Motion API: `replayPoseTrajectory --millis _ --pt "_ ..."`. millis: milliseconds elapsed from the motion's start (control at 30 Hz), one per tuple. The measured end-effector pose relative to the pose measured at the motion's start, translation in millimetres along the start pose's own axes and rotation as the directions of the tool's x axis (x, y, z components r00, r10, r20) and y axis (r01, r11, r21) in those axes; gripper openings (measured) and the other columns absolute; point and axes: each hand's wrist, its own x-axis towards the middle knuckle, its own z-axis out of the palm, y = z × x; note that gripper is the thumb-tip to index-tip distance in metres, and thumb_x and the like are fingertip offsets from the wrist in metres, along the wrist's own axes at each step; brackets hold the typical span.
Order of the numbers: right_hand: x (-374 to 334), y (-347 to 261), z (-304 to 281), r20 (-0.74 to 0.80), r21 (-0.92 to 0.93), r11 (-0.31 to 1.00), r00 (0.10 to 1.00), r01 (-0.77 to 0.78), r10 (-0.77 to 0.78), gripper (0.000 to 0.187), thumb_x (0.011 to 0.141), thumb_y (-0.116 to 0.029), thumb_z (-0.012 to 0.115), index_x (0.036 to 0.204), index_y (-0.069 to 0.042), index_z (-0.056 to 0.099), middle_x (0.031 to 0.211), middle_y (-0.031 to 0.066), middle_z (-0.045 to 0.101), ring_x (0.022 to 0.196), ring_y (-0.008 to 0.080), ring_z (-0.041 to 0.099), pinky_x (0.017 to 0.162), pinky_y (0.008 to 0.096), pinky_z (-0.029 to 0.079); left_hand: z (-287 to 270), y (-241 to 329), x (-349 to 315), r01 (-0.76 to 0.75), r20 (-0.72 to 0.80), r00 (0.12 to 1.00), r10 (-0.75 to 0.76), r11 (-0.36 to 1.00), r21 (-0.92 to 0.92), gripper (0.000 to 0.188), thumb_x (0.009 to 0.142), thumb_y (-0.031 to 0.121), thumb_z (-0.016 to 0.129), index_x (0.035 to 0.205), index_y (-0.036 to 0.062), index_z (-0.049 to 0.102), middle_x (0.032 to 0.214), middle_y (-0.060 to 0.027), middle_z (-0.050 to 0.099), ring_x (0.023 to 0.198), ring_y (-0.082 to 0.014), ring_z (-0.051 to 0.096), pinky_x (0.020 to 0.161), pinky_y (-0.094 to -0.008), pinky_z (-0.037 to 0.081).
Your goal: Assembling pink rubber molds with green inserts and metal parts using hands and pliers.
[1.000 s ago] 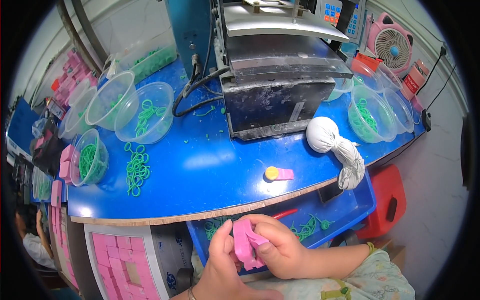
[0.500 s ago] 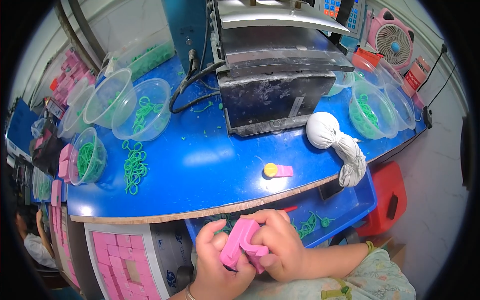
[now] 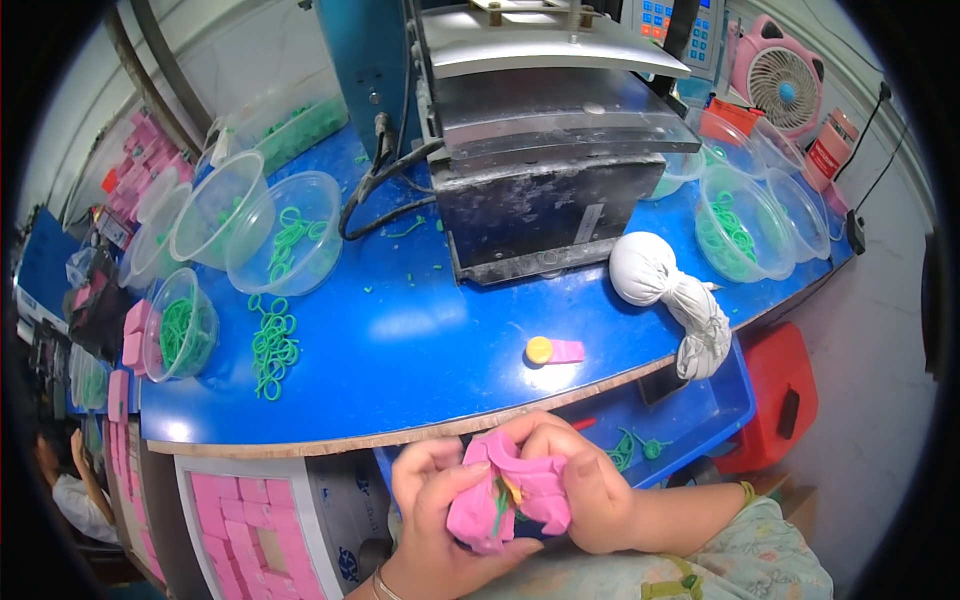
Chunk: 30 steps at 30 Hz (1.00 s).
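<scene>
Both hands hold a soft pink block [image 3: 478,520], which looks like a flexible mould, low in the middle over my lap. My left hand [image 3: 432,515] grips its left side, with the thumb laid across the top. Round its right side my right hand [image 3: 592,495] is closed, the thumb upright against the edge. The block is spread apart along a slit. Inside the gap a thin green piece [image 3: 501,505] and a small yellow piece [image 3: 516,490] show; their full shapes are hidden. On the table beyond lies a pink strip with a yellow round cap [image 3: 540,350].
A metal press [image 3: 540,210] stands at the table's back. Clear bowls [image 3: 283,232] of green loops flank it. A white cloth bundle [image 3: 645,270] lies right. Below the edge are a blue tray [image 3: 690,430], a red bin [image 3: 775,400] and a box of pink blocks [image 3: 255,520].
The pink block has been turned and its slit pulled wider, so green and yellow now show inside. My left thumb has moved onto its top. The view has shifted slightly.
</scene>
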Motion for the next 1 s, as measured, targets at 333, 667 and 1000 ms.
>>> replayPoseTrajectory --millis 333,667,1000 --pt "-4 -13 3 0.379 -0.432 0.902 0.913 0.026 0.155 0.023 0.088 -0.022 0.054 0.09 0.001 0.053 0.088 0.0127 0.054 0.081 0.0258 0.054 0.071 0.0349 0.043 -7 -17 2 -0.036 0.127 0.88 -0.458 -0.331 -0.943 0.059 0.084 0.066 0.036 0.101 0.0101 0.046 0.074 -0.0171 0.057 0.051 -0.0199 0.047 0.048 -0.0346 0.036" --pt "45 -44 -3 0.418 -0.545 0.718 0.882 0.434 -0.216 0.029 0.077 -0.012 0.066 0.102 -0.002 0.057 0.08 0.009 0.057 0.073 0.0268 0.058 0.066 0.0346 0.047 -4 -10 -4 0.29 0.267 0.775 -0.572 -0.053 -0.955 0.043 0.088 0.048 0.032 0.107 0.0098 0.034 0.092 -0.0238 0.052 0.058 -0.0258 0.05 0.057 -0.0378 0.045" --pt "18 -10 1 0.114 0.008 0.932 0.926 -0.362 0.359 0.011 0.082 -0.003 0.059 0.092 0.0 0.058 0.081 0.0054 0.062 0.065 0.0079 0.058 0.06 0.0224 0.046 -8 -16 1 0.17 0.397 0.796 -0.457 -0.46 -0.872 0.042 0.087 0.048 0.031 0.11 0.0136 0.039 0.094 -0.027 0.051 0.056 -0.0278 0.048 0.052 -0.0376 0.043"
